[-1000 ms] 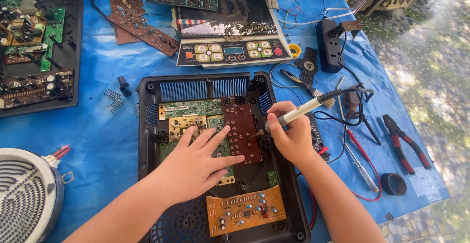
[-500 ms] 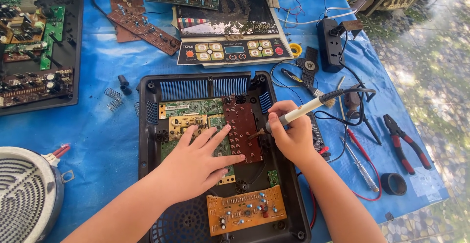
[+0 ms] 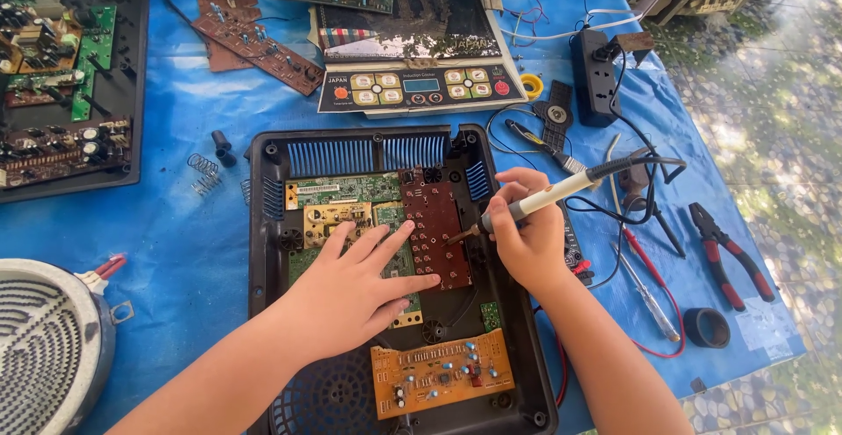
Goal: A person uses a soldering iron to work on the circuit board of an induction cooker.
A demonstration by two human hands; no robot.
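Note:
A black plastic appliance base [image 3: 267, 251] lies open on the blue sheet, with green, brown and orange circuit boards inside. My left hand [image 3: 355, 286] lies flat, fingers spread, on the green board [image 3: 346, 191] beside a dark red-brown board [image 3: 434, 224]. My right hand [image 3: 526, 238] grips a white-handled soldering iron [image 3: 548, 196], and its tip touches the right edge of the red-brown board. An orange board [image 3: 438, 372] sits at the near end of the base.
A control panel with buttons [image 3: 421, 89] lies behind the base. Red-handled pliers [image 3: 728, 251], a screwdriver [image 3: 645, 281], a tape roll [image 3: 706, 327] and a black power strip [image 3: 596, 84] lie to the right. A coil disc [image 3: 44, 347] is at left, with more boards [image 3: 61, 84] behind it.

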